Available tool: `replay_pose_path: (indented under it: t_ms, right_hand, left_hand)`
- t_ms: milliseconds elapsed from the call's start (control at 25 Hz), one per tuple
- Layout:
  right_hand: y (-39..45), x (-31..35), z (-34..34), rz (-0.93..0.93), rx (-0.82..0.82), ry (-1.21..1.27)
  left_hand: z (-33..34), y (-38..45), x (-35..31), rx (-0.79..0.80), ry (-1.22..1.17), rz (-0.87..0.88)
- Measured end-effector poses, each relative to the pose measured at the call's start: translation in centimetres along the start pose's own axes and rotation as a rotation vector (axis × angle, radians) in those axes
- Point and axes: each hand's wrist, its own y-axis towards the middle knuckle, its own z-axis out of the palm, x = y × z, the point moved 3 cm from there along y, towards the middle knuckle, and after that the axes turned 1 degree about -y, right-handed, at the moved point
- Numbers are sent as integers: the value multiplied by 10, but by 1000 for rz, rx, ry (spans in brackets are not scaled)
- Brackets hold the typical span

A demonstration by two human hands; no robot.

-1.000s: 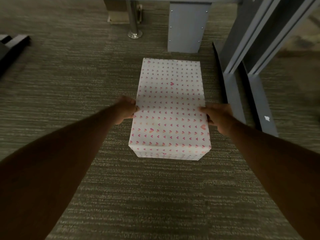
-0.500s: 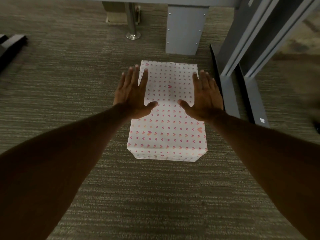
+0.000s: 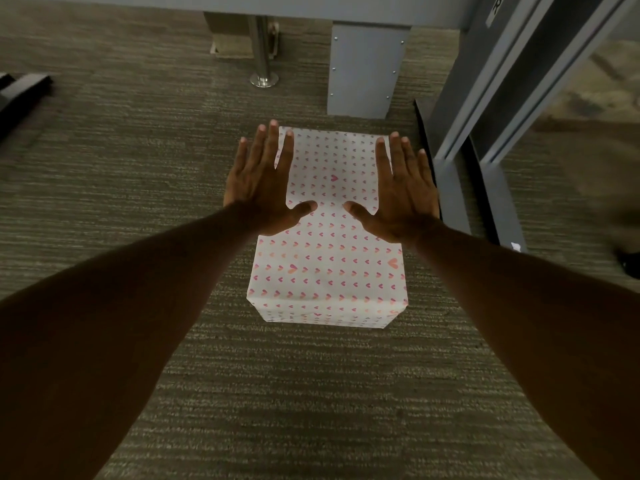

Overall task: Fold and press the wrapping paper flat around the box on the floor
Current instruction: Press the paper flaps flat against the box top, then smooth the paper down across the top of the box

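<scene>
A rectangular box wrapped in white paper printed with small pink and orange hearts [image 3: 329, 265] lies on the grey-brown ribbed carpet [image 3: 138, 168], its long side running from near to far, roughly in the middle of the view. The wrapping looks smooth across the top face, with a folded edge showing on the near end.

The person's left hand [image 3: 263, 188] is spread flat, palm down, fingers straight and slightly fanned, over the far-left part of the box, with its outer fingers reaching past the left edge. The right hand [image 3: 405, 195] mirrors it over the far-right part, also fully open with fingers extended, its outer fingers past the right edge. Both thumbs point inward toward each other and stay apart. Neither hand grips anything; whether the palms press on the paper or hover just above it cannot be told.

Beyond the far end of the box stands a grey metal panel leg [image 3: 363, 71], with a chrome pole and round foot [image 3: 263, 64] to its left. A grey angled frame [image 3: 502, 81] rises at the right.
</scene>
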Motion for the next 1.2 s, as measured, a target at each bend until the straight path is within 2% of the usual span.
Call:
replay_pose_path:
  t_ms: [920, 1040, 1200]
  right_hand:
    - [-12, -10, 11, 81, 40, 43]
    - [-16, -12, 15, 110, 68, 105]
    - [-26, -18, 25, 222, 131, 272]
  left_hand:
    - [17, -10, -2, 34, -77, -38]
    - [25, -14, 2, 90, -143, -125]
    - [42, -26, 15, 285, -250, -309]
